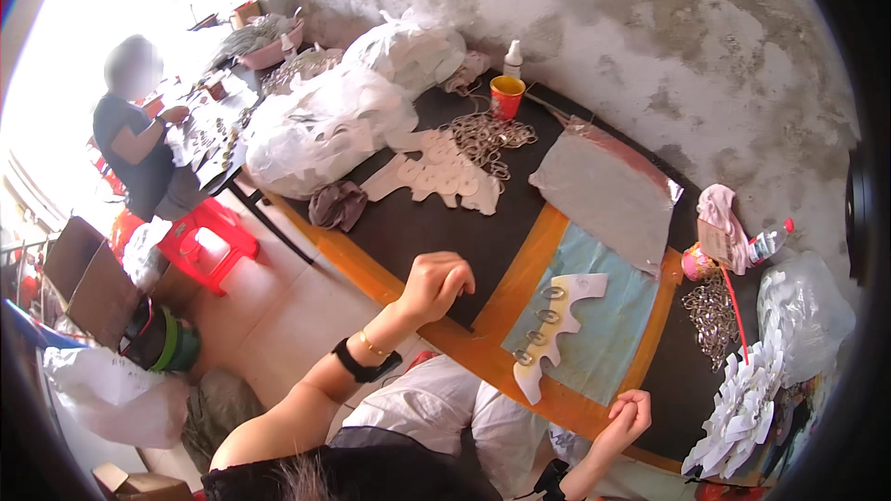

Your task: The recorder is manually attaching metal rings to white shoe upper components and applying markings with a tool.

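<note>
A white card strip (pixel 560 334) with a scalloped edge lies on a pale blue sheet (pixel 613 315) in front of me. Several small metal rings (pixel 548 315) sit along the strip. My left hand (pixel 436 286) hovers over the table's front edge, left of the sheet, its fingers curled closed. At the sheet's near right corner is my right hand (pixel 629 416), its fingers also bent together. What either hand holds, if anything, is hidden. A grey sheet (pixel 603 190) covers the far part of the blue one.
Scalloped card pieces (pixel 436 174), a chain heap (pixel 487 139), a red cup (pixel 506 97) and white bags (pixel 325 125) stand farther back. On the right are metal rings (pixel 711 320), a bottle (pixel 768 243) and stacked white cards (pixel 742 408). A person (pixel 139 139) works at the far left.
</note>
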`<action>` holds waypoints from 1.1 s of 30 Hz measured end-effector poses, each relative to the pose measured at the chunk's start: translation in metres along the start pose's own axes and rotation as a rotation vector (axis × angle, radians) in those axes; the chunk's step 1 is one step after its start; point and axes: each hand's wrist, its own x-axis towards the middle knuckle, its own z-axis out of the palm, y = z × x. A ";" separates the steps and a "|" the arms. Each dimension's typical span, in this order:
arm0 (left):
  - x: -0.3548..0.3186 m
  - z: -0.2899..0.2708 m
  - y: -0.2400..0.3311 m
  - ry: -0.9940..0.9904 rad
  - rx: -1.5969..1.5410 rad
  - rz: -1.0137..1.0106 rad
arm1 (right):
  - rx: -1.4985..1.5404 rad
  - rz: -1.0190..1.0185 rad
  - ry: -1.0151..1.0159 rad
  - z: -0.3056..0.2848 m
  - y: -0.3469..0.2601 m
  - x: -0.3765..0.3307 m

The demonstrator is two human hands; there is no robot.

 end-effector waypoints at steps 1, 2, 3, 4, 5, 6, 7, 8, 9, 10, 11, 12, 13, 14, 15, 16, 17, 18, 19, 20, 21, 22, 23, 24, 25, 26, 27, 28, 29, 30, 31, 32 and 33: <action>-0.004 0.003 -0.004 -0.002 -0.012 0.011 | 0.032 0.024 0.007 0.001 0.000 -0.001; -0.008 0.005 -0.001 0.008 -0.003 0.053 | 0.043 0.005 0.002 0.000 0.001 -0.002; -0.010 0.006 0.001 0.020 0.003 0.096 | 0.052 -0.015 -0.002 0.000 0.002 -0.001; -0.008 0.006 0.000 -0.009 0.042 0.139 | 0.038 -0.009 -0.016 -0.001 0.005 -0.001; -0.008 0.005 -0.001 -0.017 0.051 0.169 | 0.047 -0.011 -0.015 0.002 0.003 0.000; -0.007 0.005 0.000 -0.005 0.040 0.164 | 0.043 -0.002 -0.008 0.004 0.001 0.000; -0.007 0.005 0.002 0.007 0.029 0.158 | 0.040 0.008 -0.002 0.004 -0.001 -0.001; -0.008 0.003 0.003 0.013 0.035 0.149 | 0.013 0.018 -0.014 0.004 -0.005 -0.002; -0.008 0.003 0.000 0.021 0.018 0.144 | 0.005 0.020 -0.004 0.004 -0.008 -0.002; -0.007 0.003 0.000 0.033 0.024 0.131 | 0.015 0.014 -0.006 0.005 -0.009 -0.002; -0.008 0.002 0.001 0.046 0.034 0.116 | 0.029 0.010 -0.011 0.007 -0.010 -0.002; -0.007 0.003 0.000 0.041 0.030 0.113 | 0.022 0.003 -0.018 0.006 -0.009 -0.002; -0.007 0.004 -0.001 0.045 0.030 0.119 | 0.020 0.009 -0.016 0.005 -0.009 -0.002; -0.006 0.005 -0.001 0.049 0.031 0.126 | 0.021 -0.002 -0.011 0.005 -0.009 -0.001; -0.006 0.005 -0.001 0.045 0.031 0.125 | 0.023 -0.013 -0.008 0.005 -0.010 -0.001; -0.006 0.006 -0.001 0.049 0.032 0.121 | 0.023 -0.008 -0.005 0.006 -0.011 0.000; -0.006 0.008 0.000 0.053 0.030 0.117 | 0.020 -0.006 -0.014 0.005 -0.013 0.001; -0.006 0.008 0.000 0.048 0.026 0.117 | 0.017 -0.004 -0.023 0.004 -0.014 0.001; -0.007 0.008 0.001 0.042 0.035 0.109 | 0.013 0.000 -0.017 0.002 -0.011 0.000; -0.006 0.008 0.001 0.035 0.042 0.104 | 0.024 -0.005 -0.019 0.001 -0.006 0.000; -0.005 0.009 0.001 0.029 0.034 0.107 | 0.035 -0.010 -0.020 0.001 -0.003 -0.001; -0.004 0.010 0.001 0.037 0.045 0.107 | 0.030 -0.009 -0.010 0.000 -0.001 0.001; -0.004 0.009 0.001 0.039 0.055 0.104 | 0.041 -0.014 -0.015 0.002 -0.002 0.001; -0.004 0.008 0.000 0.042 0.055 0.104 | 0.052 -0.020 -0.019 0.003 -0.003 0.001; -0.004 0.008 0.001 0.034 0.045 0.105 | 0.046 -0.015 -0.009 0.003 -0.003 0.001; -0.004 0.007 0.001 0.048 0.066 0.096 | 0.058 -0.020 -0.021 0.004 -0.004 0.003; -0.004 0.006 0.001 0.063 0.089 0.088 | 0.071 -0.027 -0.035 0.004 -0.004 0.003; -0.006 0.005 0.001 0.052 0.073 0.082 | 0.070 -0.025 -0.037 0.002 -0.002 0.002; -0.005 0.006 0.001 0.059 0.075 0.088 | 0.073 -0.034 -0.038 0.002 -0.001 0.003; -0.005 0.006 0.001 0.049 0.065 0.086 | 0.073 -0.036 -0.030 0.003 0.000 0.002; -0.005 0.006 0.002 0.041 0.057 0.084 | 0.074 -0.038 -0.024 0.003 0.000 0.002; -0.009 0.007 0.003 0.041 0.044 0.060 | 0.068 0.000 -0.017 0.001 0.000 -0.002; -0.008 0.007 0.002 0.050 0.050 0.061 | 0.072 -0.007 -0.025 0.001 0.000 -0.001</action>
